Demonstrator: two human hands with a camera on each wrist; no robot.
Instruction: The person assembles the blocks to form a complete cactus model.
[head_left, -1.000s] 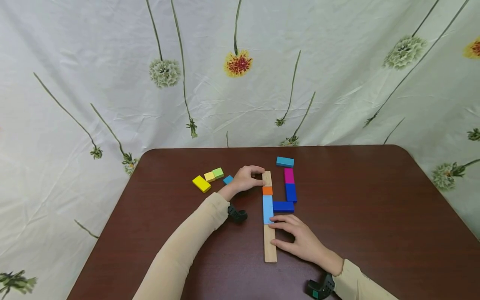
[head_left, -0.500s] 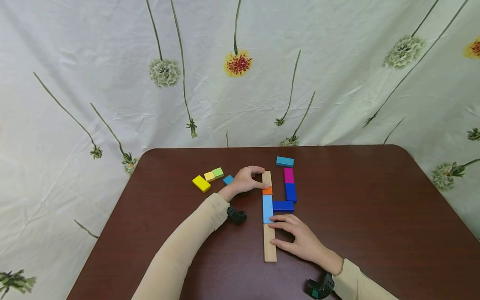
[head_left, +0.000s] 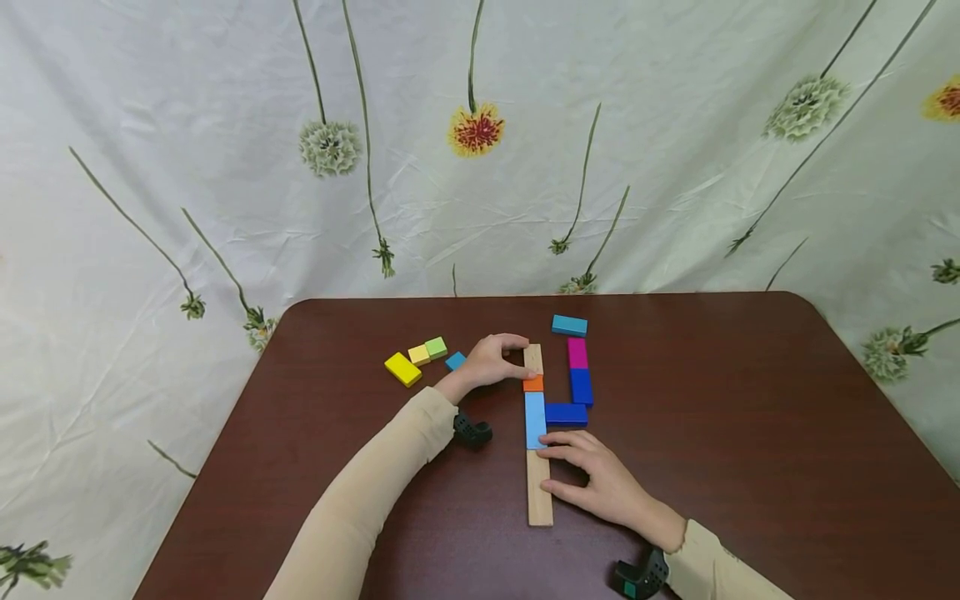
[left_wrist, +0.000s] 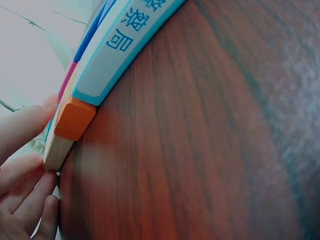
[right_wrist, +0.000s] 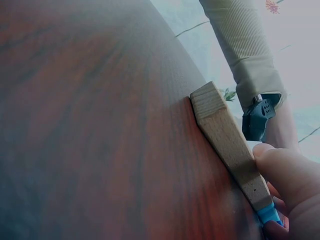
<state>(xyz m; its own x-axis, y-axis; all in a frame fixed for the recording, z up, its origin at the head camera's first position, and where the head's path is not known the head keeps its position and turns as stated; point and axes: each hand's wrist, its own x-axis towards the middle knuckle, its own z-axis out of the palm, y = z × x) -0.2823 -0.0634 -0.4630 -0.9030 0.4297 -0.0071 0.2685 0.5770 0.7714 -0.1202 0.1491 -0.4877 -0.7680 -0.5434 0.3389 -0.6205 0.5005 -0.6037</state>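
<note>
A row of blocks runs up the table: a long plain wooden block [head_left: 538, 500], a light blue block [head_left: 534, 417], a small orange block [head_left: 533, 384] and a short plain wooden block [head_left: 533, 357]. My left hand [head_left: 491, 360] pinches the short wooden block, thumb by its seam with the orange one, index finger at the far end. Blue characters mark the light blue block's side in the left wrist view. Beside the row, my right hand [head_left: 600, 477] touches the long wooden block with its thumb, while its fingertips rest at the light blue block's edge.
A dark blue block [head_left: 566, 414] abuts the row's right side, leading to another blue block [head_left: 581, 387] and a magenta block [head_left: 577, 353]. Beyond lies a blue block [head_left: 570, 325]. On the left are yellow [head_left: 402, 369], pale yellow [head_left: 419, 356], green [head_left: 436, 347] and blue [head_left: 455, 361] blocks.
My left thumb has slid slightly toward me, from the short wooden block's side to its seam with the orange block. The right hand stays in place.
</note>
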